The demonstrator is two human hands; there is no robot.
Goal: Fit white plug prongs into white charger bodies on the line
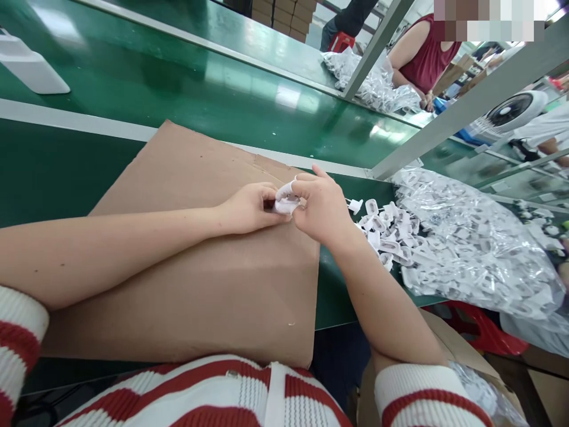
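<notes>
Both my hands meet over a sheet of brown cardboard (213, 308) on the green bench. Between them is a small white plastic part (287, 204), partly hidden by my fingers. My left hand (251, 207) grips its left side between thumb and fingers. From the right, my right hand (322, 204) pinches the same part, with one finger raised. White covering shows on a fingertip of the right hand. Just right of that hand lies a loose pile of similar white plastic parts (389, 231), some with oval openings.
A large clear plastic bag (480, 243) of white parts lies at the right. A slanted metal post (400, 136) rises behind it. Beyond a pale rail runs a green conveyor surface (178, 77). A white object (33, 65) sits far left; a co-worker's arm (406, 53) shows at back right.
</notes>
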